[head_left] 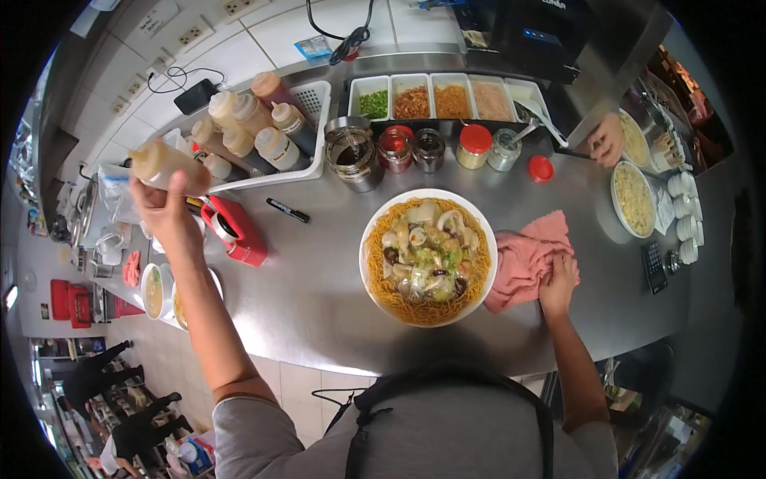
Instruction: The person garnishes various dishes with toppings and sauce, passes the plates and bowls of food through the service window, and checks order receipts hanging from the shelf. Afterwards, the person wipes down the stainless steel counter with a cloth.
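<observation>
My left hand (171,211) is raised at the left, its fingers wrapped round a squeeze bottle (163,165) with pale contents, held tilted. Near that hand are a red dispenser (239,231) and a black marker (288,210). My right hand (559,281) rests with bent fingers on a crumpled pink cloth (523,271), closed over its edge. Between my hands sits a white plate (486,291) of crisp thin noodles (381,289), topped with glossy vegetables, mushrooms and seafood (428,254).
Several squeeze bottles stand in a white basket (317,152). Behind the plate are jars (353,160), a red lid (540,168) and topping tubs (411,102). At the right, another person's hand (608,139) is near noodle plates (633,199); a calculator (654,267) lies there. Bowls (155,289) stand left.
</observation>
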Tool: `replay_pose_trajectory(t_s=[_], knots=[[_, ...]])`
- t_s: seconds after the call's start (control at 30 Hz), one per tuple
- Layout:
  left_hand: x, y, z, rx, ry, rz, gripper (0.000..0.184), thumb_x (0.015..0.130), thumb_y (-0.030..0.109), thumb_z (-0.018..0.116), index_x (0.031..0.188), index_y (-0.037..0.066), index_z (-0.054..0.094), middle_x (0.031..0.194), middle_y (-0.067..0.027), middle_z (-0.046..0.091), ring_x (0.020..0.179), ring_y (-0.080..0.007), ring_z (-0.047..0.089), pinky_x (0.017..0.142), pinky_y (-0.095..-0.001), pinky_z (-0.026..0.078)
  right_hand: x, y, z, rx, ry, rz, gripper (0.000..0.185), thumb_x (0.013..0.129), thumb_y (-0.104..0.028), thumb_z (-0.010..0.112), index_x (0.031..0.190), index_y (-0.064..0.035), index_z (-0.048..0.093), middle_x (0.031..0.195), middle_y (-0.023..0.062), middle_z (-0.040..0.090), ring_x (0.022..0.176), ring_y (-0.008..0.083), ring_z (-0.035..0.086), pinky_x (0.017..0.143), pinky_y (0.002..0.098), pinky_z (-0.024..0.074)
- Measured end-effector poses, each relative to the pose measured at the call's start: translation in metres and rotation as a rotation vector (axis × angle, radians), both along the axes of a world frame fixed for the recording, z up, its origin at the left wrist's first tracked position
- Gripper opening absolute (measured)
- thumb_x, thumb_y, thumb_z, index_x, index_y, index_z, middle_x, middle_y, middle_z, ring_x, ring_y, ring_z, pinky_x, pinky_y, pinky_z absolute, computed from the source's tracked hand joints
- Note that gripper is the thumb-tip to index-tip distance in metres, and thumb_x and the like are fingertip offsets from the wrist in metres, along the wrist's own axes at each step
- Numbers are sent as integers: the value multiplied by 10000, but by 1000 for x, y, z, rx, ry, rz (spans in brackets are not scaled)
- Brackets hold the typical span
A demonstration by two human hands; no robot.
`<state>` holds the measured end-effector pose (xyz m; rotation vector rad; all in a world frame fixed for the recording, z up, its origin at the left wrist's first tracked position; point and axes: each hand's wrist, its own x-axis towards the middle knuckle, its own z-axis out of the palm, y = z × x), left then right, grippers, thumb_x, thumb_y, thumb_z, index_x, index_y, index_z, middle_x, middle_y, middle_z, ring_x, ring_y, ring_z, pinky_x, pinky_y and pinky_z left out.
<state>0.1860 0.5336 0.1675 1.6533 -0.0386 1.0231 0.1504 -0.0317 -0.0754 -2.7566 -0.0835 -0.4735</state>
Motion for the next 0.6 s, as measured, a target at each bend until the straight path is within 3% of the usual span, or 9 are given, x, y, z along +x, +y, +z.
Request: replay_pose_trajectory(t_s=[0.07,0.2,0.27,0.33,0.43,0.53,0.57,0.6], knots=[[-12,-22,-5,110,275,-58,631,724,24,796,1275,23,488,1144,-105,622,992,-178,610,876,-300,487,0,1,1,9,-13,5,305,671,64,527,941,-72,562,1011,103,523,983,313,478,845,409,362],[-30,-107,-23,1017,690,-122,633,653,93,806,1233,73,553,1025,-50,649,859,-200,622,798,-344,485,-2,0,0,29,-45,15,303,675,64,527,941,-78,560,1013,97,528,989,310,480,841,410,362],[-40,-124,-55,1531,543,-93,504,653,148,752,1136,106,614,961,-53,638,915,-229,594,810,-362,430,-2,-2,-1,35,-52,24,303,676,62,532,941,-81,560,1015,97,529,992,309,481,838,409,362],[-55,-150,-68,1938,634,-166,430,712,179,669,1134,120,615,931,-21,626,949,-178,582,829,-333,397,-2,-3,-2,38,-48,23,304,673,60,540,941,-84,562,1019,98,530,997,308,482,834,408,362],[-73,-196,-69,1960,595,-334,378,766,158,588,1140,100,598,896,-14,612,921,-175,581,810,-322,408,-2,-5,-3,43,-42,20,309,667,54,557,941,-86,565,1023,99,531,1004,307,482,833,407,361],[-61,-227,-64,1929,391,-184,339,759,160,593,1087,80,614,900,-19,618,930,-179,582,801,-310,415,-3,-6,-3,46,-12,11,310,661,44,571,944,-84,566,1027,96,532,1015,307,480,841,410,362],[-47,-228,-66,1935,336,-114,203,762,160,591,936,66,636,863,-30,635,868,-183,594,784,-317,433,-3,-6,-2,52,-20,16,308,662,43,571,942,-84,566,1028,95,533,1015,307,480,843,409,362],[-34,-224,-68,1914,379,-59,195,767,159,589,934,67,635,860,-31,636,867,-185,596,784,-313,432,-3,-5,-1,57,-29,23,306,662,41,572,941,-84,565,1029,94,533,1016,307,479,845,409,362]])
